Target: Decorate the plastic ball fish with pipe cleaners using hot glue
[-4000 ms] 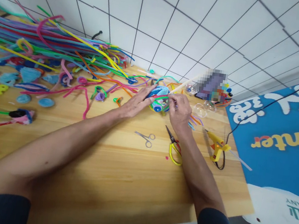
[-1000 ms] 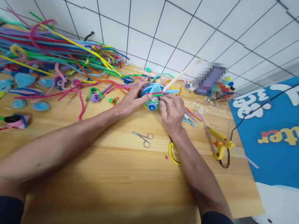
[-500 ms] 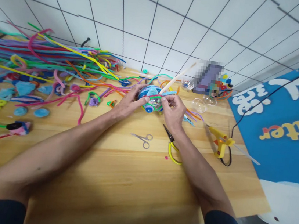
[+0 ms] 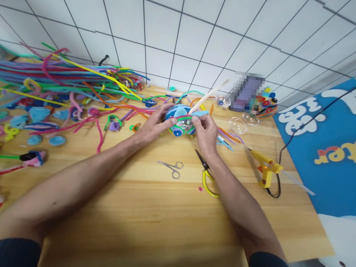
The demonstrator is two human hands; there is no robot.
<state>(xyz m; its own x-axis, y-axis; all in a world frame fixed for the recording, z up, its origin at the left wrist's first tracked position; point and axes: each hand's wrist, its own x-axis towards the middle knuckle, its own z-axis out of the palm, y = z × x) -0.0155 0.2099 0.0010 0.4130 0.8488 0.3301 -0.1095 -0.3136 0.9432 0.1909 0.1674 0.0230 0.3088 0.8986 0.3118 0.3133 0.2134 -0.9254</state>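
By the left hand [image 4: 154, 126], the blue craft piece [image 4: 182, 121] is held at its 9 o'clock side, with the fingers curled round it and the thumb laid on the front rim. By the right hand [image 4: 207, 133], the 3 o'clock edge is pinched between thumb and fingertips that are nearly brought together; whether a loose strip is also caught there cannot be told. The piece is held near the wall side of the table [image 4: 141, 208].

If the rim is pressed too hard, the trim could be peeled off or the clear front dented. The pale stick [image 4: 208, 97], slanted from the top toward 1 to 2 o'clock, could be knocked askew by a turning wrist.

At 5 o'clock, the yellow-handled scissors [image 4: 206, 177] are placed close to the right forearm and could be swept aside; the small scissors [image 4: 173, 168] are laid at 6 o'clock. At 4 o'clock, an orange glow is shown on the glue gun [image 4: 267, 169], so a burn could be caused, or the gun dragged by its cord [image 4: 301, 128]. At 9 to 10 o'clock, the piece could be snagged by stray fuzzy sticks [image 4: 63, 74].
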